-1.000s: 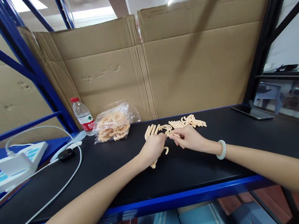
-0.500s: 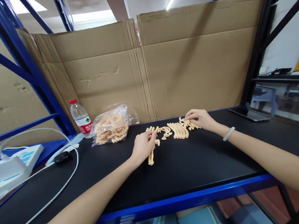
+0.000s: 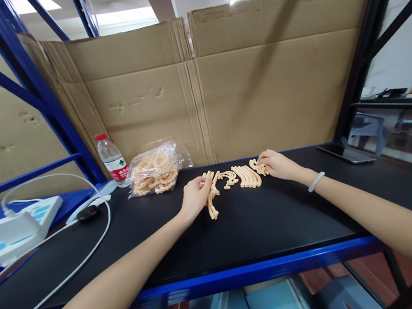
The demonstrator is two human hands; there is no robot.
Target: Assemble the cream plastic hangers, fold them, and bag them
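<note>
My left hand (image 3: 195, 198) is closed around some long, cream-coloured bone-shaped pieces (image 3: 213, 211), whose knobbed ends stick out below the fingers. Other long pieces lie side by side just past its fingertips. To their right are small curved pieces (image 3: 228, 178), then a row of several rib-like curved pieces (image 3: 246, 176). At the right end of the row, my right hand (image 3: 282, 165) has its fingers bent and pinched on a cluster of small irregular bone-shaped pieces (image 3: 258, 167); its fingertips partly cover them.
A clear bag of cream-coloured pieces (image 3: 156, 169) and a red-capped bottle (image 3: 112, 160) stand at the back left. A white power strip (image 3: 43, 223) with a cable (image 3: 108, 209) lies left. A flat dark device (image 3: 347, 153) rests right. Cardboard (image 3: 275, 78) walls the back.
The long pieces in my left hand have tilted, their lower ends swinging right. My right hand has shifted slightly at the cluster of small pieces. The view has moved a little.
</note>
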